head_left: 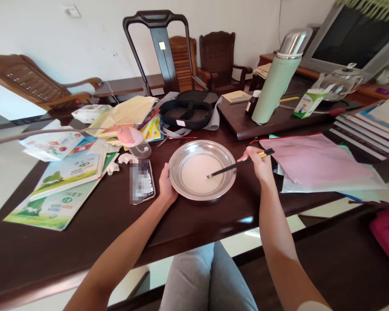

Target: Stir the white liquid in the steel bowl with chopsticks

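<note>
Head view shows the steel plate (pixel 184 147) of white liquid mid-table, the left hand (pixel 166 183) cupped against its left rim with fingertips hidden, the right hand (pixel 260 164) at its right pinching black chopsticks (pixel 240 163) dipped in, and a blurred phone (pixel 141 181) just left.
</note>
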The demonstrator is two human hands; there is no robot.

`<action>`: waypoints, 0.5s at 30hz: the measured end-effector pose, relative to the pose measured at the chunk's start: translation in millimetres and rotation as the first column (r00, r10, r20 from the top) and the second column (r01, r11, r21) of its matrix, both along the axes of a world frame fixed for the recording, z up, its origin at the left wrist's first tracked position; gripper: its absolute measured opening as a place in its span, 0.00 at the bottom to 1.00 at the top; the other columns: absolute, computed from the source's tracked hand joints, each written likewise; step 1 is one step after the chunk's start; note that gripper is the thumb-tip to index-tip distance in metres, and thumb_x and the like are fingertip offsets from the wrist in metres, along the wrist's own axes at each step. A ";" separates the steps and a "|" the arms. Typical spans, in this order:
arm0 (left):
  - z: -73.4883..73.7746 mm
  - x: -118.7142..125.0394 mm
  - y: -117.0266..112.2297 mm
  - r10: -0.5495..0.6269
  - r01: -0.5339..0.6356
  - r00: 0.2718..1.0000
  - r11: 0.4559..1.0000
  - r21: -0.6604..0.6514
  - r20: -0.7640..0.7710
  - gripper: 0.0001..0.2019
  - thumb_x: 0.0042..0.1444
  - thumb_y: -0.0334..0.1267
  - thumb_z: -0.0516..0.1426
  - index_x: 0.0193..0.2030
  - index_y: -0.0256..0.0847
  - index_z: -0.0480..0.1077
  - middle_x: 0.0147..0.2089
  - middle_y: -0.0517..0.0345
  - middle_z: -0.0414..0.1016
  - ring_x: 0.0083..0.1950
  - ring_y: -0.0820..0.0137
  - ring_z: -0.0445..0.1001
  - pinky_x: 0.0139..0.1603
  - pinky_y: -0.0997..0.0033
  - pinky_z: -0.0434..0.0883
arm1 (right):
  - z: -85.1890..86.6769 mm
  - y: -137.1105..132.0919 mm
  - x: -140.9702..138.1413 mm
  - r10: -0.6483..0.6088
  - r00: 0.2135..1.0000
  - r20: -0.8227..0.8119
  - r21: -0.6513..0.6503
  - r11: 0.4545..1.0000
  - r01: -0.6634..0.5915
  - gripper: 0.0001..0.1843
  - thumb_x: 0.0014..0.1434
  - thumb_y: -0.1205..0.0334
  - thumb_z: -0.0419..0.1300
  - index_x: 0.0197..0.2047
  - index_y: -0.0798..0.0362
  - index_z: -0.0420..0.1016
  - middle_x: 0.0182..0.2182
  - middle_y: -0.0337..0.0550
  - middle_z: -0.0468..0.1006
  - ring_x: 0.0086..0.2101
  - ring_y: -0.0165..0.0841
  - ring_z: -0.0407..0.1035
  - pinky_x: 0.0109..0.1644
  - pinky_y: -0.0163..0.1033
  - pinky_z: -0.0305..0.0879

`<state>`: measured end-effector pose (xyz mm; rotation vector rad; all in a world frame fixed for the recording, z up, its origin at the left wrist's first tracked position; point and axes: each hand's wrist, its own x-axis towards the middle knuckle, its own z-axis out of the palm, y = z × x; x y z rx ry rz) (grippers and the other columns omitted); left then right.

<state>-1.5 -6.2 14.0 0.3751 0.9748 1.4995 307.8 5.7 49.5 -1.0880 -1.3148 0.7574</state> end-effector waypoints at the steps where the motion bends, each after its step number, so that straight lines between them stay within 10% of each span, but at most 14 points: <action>1: 0.1 -0.1 -0.1 0.000 0.000 1.000 1.000 0.000 0.007 0.19 0.65 0.57 0.69 0.39 0.41 0.83 0.45 0.47 0.92 0.65 0.41 0.87 0.68 0.47 0.84 | 0.7 -1.0 -1.9 0.058 0.998 0.011 -0.019 0.998 -0.058 0.37 0.64 0.21 0.68 0.23 0.45 0.79 0.23 0.41 0.84 0.29 0.42 0.83 0.43 0.48 0.80; 5: 0.2 -0.3 -0.2 -0.006 0.007 0.999 1.000 -0.008 0.038 0.18 0.67 0.55 0.68 0.41 0.41 0.84 0.47 0.46 0.92 0.66 0.41 0.87 0.68 0.46 0.84 | 1.4 -1.7 -13.0 0.235 0.967 0.099 -0.037 0.972 -0.233 0.34 0.64 0.22 0.69 0.29 0.45 0.85 0.31 0.44 0.90 0.37 0.45 0.87 0.49 0.49 0.81; 11: 0.4 -1.0 0.8 -0.008 0.010 0.999 0.999 -0.037 0.051 0.18 0.69 0.54 0.66 0.42 0.40 0.85 0.45 0.46 0.92 0.64 0.43 0.88 0.67 0.48 0.84 | -1.8 3.6 -2.7 -0.063 0.997 0.037 0.040 0.997 0.061 0.37 0.64 0.19 0.67 0.25 0.44 0.82 0.25 0.41 0.85 0.31 0.42 0.83 0.46 0.48 0.79; 15: 0.2 -1.4 1.7 0.020 -0.017 0.999 0.997 -0.072 0.040 0.17 0.69 0.53 0.67 0.39 0.41 0.84 0.43 0.48 0.92 0.60 0.46 0.90 0.65 0.51 0.85 | 0.7 0.3 -3.0 0.029 1.000 -0.005 -0.002 1.000 -0.029 0.38 0.62 0.18 0.68 0.22 0.45 0.79 0.22 0.41 0.82 0.28 0.42 0.82 0.43 0.48 0.80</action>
